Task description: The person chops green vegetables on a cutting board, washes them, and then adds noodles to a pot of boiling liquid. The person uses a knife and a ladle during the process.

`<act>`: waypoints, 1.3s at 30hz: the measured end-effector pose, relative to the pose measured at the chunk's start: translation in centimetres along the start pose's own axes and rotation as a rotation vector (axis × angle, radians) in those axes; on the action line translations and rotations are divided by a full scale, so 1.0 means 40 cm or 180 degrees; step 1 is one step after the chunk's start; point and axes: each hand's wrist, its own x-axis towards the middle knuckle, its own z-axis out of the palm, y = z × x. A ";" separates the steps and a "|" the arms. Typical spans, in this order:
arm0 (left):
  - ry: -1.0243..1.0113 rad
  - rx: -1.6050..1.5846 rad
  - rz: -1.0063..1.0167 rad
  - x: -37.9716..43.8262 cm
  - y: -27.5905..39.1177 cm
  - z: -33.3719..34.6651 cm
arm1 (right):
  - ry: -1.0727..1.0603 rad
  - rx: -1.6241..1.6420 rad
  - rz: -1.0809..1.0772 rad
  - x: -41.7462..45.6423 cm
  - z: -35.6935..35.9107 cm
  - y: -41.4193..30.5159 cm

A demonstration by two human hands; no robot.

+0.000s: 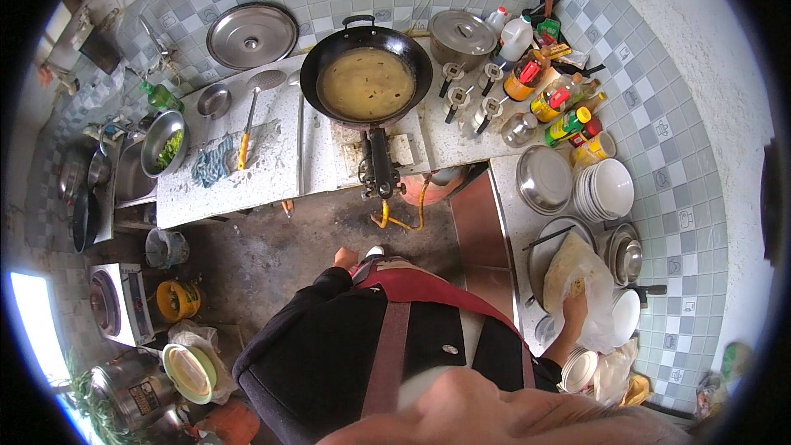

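Observation:
My right hand (576, 309) reaches into the mouth of a clear plastic bag (596, 318) on the right counter. Its fingers are closed on a tuft of pale yellow noodles (578, 286); more fill the bag, which rests on a round metal tray (539, 259). Chopsticks (550, 237) lie across the tray's rim. Low in front of my body, my left hand (346, 258) hangs with its fingers curled and nothing visible in it. Ahead, a black wok (312, 68) on a gas burner (380, 167) holds a cloudy yellowish broth (369, 83) with dark bits.
A slotted skimmer (252, 114), a blue cloth (213, 161) and a metal bowl of greens (148, 148) are on the left counter. Sauce bottles (559, 127), a lidded pot (462, 43) and stacked plates (609, 185) crowd the right. A yellow hose (401, 221) hangs under the burner.

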 end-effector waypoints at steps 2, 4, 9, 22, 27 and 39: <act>-0.0179 -0.0051 -0.0133 0.018 -0.003 0.002 | 0.0151 -0.0101 -0.0242 0.023 0.037 0.064; -0.0286 -0.0156 -0.0231 0.008 0.010 0.003 | 0.0243 0.0000 -0.0289 0.031 0.044 0.071; -0.0170 -0.0066 -0.0134 0.018 -0.002 0.018 | 0.0237 -0.0282 -0.0127 0.059 0.081 0.135; -0.0120 -0.0269 -0.0169 -0.022 0.041 0.016 | -0.0208 0.0107 -0.0219 0.026 0.056 0.124; -0.0196 -0.0319 -0.0174 -0.027 0.049 0.016 | 0.0145 0.0018 -0.0218 0.032 0.063 0.133; -0.0217 -0.0331 -0.0263 -0.036 0.065 0.012 | -0.0405 0.0437 0.0220 0.029 0.040 0.107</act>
